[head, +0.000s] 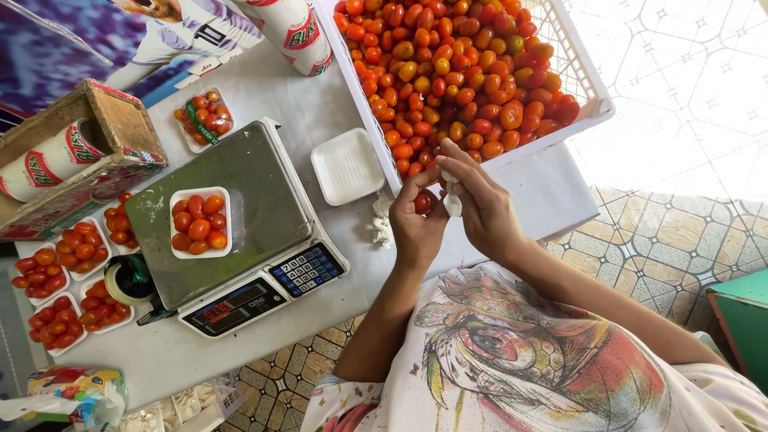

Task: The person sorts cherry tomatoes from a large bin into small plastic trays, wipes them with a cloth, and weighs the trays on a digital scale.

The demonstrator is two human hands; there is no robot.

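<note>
My left hand (416, 224) holds a small red cherry tomato (422, 202) between thumb and fingers, just in front of the white crate's near edge. My right hand (480, 204) pinches a bit of white cloth or tissue (453, 200) against that tomato. A large white plastic crate (588, 76) full of red and orange cherry tomatoes (456, 72) sits right behind both hands. On the steel pan of a digital scale (240, 216) stands a white foam tray with several tomatoes (200, 222). An empty white foam tray (346, 166) lies between the scale and the crate.
Several filled foam trays (60, 280) sit at the table's left edge, another one, wrapped, (205, 117) behind the scale. A wooden box (76, 160) holds a roll; a second roll (298, 32) stands at the back. A tape roll (128, 280) lies beside the scale. Tiled floor is on the right.
</note>
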